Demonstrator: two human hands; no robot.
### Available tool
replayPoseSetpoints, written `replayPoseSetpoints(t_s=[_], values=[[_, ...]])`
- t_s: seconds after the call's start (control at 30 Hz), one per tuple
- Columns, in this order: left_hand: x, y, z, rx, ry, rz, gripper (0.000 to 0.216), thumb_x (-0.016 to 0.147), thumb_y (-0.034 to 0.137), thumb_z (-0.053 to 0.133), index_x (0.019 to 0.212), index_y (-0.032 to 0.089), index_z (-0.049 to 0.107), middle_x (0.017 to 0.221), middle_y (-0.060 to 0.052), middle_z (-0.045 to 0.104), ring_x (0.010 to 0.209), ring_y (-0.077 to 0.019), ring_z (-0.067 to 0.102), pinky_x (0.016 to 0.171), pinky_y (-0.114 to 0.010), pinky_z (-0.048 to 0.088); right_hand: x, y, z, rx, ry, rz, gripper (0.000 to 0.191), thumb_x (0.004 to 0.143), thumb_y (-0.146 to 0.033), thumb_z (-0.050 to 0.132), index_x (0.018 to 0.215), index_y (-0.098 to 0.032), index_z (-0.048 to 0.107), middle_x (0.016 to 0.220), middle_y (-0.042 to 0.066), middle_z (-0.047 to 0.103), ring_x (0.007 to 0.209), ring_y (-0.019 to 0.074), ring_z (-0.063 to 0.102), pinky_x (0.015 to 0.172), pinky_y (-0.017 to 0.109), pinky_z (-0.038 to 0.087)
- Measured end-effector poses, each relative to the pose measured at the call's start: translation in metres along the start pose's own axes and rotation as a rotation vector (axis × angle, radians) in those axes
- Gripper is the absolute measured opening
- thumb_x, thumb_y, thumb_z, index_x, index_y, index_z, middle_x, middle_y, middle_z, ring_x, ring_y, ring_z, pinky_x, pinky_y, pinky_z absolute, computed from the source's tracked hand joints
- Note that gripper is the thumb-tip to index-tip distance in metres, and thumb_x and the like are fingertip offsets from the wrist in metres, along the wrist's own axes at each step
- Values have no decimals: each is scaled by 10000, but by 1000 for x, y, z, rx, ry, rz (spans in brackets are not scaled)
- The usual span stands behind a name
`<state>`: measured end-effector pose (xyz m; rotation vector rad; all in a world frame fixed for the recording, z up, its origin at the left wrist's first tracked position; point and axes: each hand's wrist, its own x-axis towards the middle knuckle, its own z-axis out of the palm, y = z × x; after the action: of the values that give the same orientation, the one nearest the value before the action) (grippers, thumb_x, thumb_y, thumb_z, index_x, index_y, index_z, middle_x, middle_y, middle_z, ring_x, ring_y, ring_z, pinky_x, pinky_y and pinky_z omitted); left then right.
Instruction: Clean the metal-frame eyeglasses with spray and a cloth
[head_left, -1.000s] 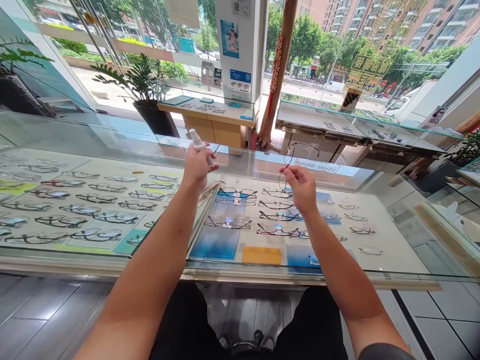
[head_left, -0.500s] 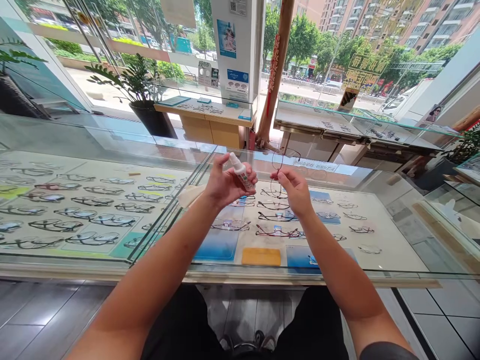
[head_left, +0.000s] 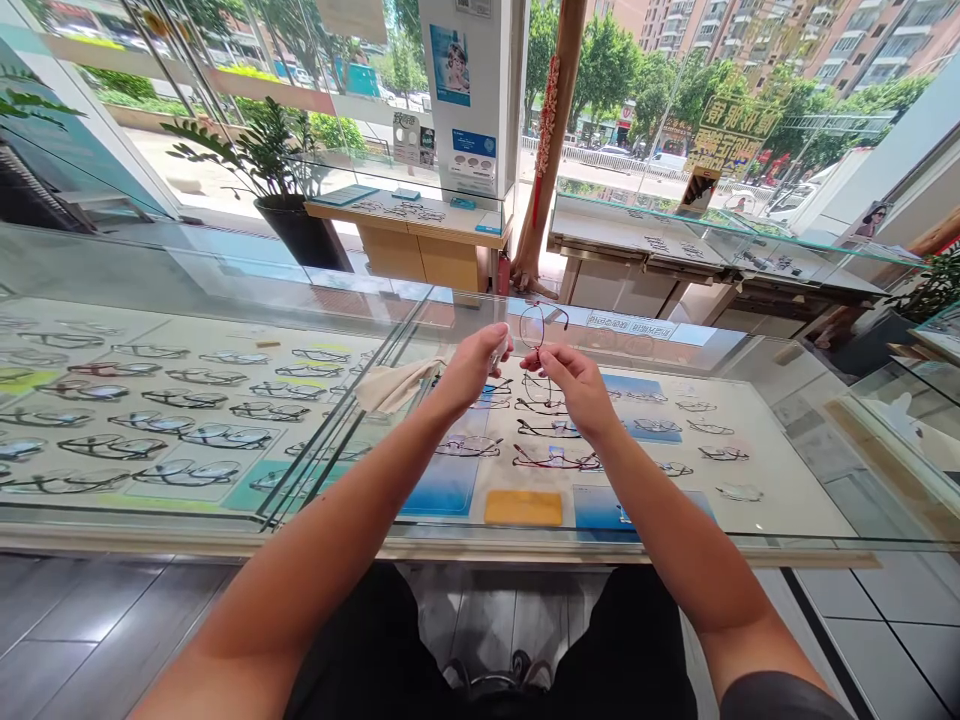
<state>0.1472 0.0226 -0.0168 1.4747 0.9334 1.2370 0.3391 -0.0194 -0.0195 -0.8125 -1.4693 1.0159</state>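
My left hand [head_left: 471, 368] is wrapped round a small spray bottle [head_left: 499, 346], mostly hidden behind my fingers and thumb. Just to its right, my right hand [head_left: 579, 388] pinches a pair of thin-rimmed eyeglasses [head_left: 532, 326] near the middle of the frame. One lens points up and a temple sticks out to the right. The bottle's nozzle side faces the glasses, with a small gap between them. A beige cloth [head_left: 396, 387] lies crumpled on the glass counter, left of my left wrist.
Below my arms is a glass display counter [head_left: 810, 500] with rows of eyeglasses [head_left: 225, 437] inside. A yellow block [head_left: 523, 508] lies near its front edge. Beyond stand a potted plant [head_left: 300, 225], a low wooden showcase [head_left: 420, 255] and a wooden post [head_left: 551, 150].
My left hand has turned the bottle from tilted up and label showing to mostly hidden, aimed towards the glasses. My right hand has brought the glasses slightly left, and the cloth shows more.
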Motion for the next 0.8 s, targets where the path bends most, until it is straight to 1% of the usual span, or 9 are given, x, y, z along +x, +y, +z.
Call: replayPoseSetpoints(t_s=[0.1,0.2,0.4,0.53,0.7,0.8], values=[[0,0,-1,25,-35,16,605,916,804,577,845,204,625,816,-35,583,724,-177,512,659,-296,460,-2,-1,3,44,-19,6,445,935,-705,795,968,-261,822,983,41,843,1028,234,759,1032,422,594],[-1,0,-1,15,-46,17,594,921,791,562,862,203,618,829,-35,586,739,-177,522,672,-294,467,-3,-2,4,55,-22,13,453,921,-719,802,956,-269,823,974,40,836,1025,243,750,1023,430,581],[-5,4,1,8,-94,26,615,916,812,568,872,201,620,897,-36,570,818,-188,545,762,-316,532,1,1,-3,91,25,13,394,934,-674,806,949,-281,833,979,33,827,1008,233,711,1002,412,552],[-8,7,3,86,-160,30,604,939,794,558,876,198,631,899,-40,569,825,-196,538,752,-324,531,5,4,-9,143,58,31,376,954,-656,784,975,-284,836,1020,39,830,1000,221,701,977,394,534],[-10,4,5,178,-225,46,565,968,755,534,864,205,610,877,-36,576,828,-206,544,750,-334,513,7,4,-10,192,113,66,391,919,-671,801,969,-283,821,1010,43,825,961,213,698,913,377,538],[-10,2,5,230,-244,54,540,979,727,532,848,207,597,829,-25,556,775,-196,518,712,-331,473,7,3,-9,201,124,80,409,896,-685,816,961,-281,818,997,40,821,953,212,695,911,376,546]])
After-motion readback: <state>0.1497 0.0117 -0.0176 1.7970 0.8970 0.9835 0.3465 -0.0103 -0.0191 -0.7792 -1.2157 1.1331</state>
